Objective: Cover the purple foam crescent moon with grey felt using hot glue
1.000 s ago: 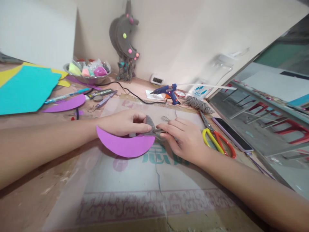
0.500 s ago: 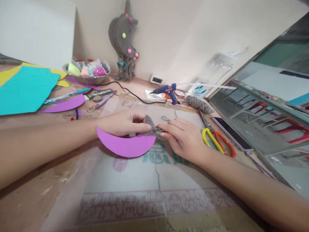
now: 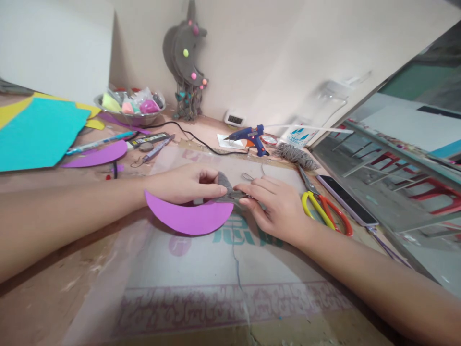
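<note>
My left hand [image 3: 183,182] is closed on a purple crescent [image 3: 190,218], thumb on top near its right end. Grey yarn wraps close together over a wedge-shaped part [image 3: 225,180] that sticks up past the thumb. Close by on the right, my right hand [image 3: 275,204] pinches grey yarn [image 3: 237,194] between thumb and fingers, right beside the wrapped part. A thin yarn loop [image 3: 247,176] shows just beyond the right fingers. Much of the crescent's upper edge is hidden behind the left hand.
Scissors [image 3: 326,211] and a phone [image 3: 347,199] lie right of my right hand. Behind are a grey yarn bundle [image 3: 297,155], a blue glue gun [image 3: 252,137] and a small clock [image 3: 235,118]. Turquoise sheet [image 3: 39,134], pens and a bowl [image 3: 139,117] of clay stand left.
The yarn between my hands has shifted slightly, with my right fingers moving a little at the wrapped part. Both hands otherwise stay in place.
</note>
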Available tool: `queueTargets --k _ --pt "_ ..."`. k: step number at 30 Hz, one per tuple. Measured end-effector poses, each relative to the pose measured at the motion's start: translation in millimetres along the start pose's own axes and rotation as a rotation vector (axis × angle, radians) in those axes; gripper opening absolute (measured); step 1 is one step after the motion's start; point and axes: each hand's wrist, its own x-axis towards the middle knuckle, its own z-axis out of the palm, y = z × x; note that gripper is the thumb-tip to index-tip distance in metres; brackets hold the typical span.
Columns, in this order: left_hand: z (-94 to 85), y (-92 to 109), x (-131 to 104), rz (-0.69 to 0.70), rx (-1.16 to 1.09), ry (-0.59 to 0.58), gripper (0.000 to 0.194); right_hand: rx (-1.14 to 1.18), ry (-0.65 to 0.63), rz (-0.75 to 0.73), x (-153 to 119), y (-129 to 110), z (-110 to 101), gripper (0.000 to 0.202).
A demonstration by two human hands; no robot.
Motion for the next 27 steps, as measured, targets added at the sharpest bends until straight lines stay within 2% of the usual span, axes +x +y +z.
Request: queueTargets --k 16,27 --pt "0.9 -0.4 -0.1 0.010 -0.020 -0.019 0.026 -0.012 -0.029 -0.026 -1.2 1.4 4.3 0.025" --pt "1.5 -0.7 0.2 0.005 -0.017 -0.007 0.027 -0.029 0.011 -0.039 -0.9 1.5 4.3 0.025"
